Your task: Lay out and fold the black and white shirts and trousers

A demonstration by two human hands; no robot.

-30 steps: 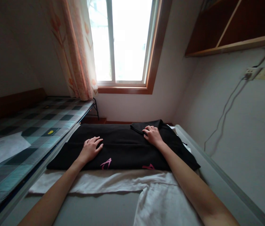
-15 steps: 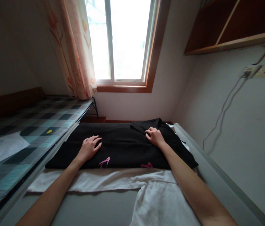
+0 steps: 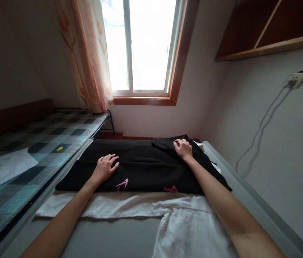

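Observation:
A black garment [image 3: 140, 175] with pink marks lies folded across a white garment [image 3: 186, 222] on the pale surface. My left hand [image 3: 105, 167] rests palm down on the left part of the black cloth, fingers spread. Farther right, my right hand [image 3: 183, 148] lies on the folded-over black piece near the back edge. Its fingers are slightly bent and apart, touching the cloth without visibly gripping it.
On the left is a bed with a checked cover [image 3: 73, 132] and a paper sheet [image 3: 6, 168] on it. A curtain [image 3: 89, 71] hangs by the window. A wooden shelf [image 3: 269, 48] and a socket [image 3: 298, 79] are at the upper right.
My right hand has slid a little to the right along the folded black piece. My left hand stays at the same place on the cloth. The view has shifted slightly.

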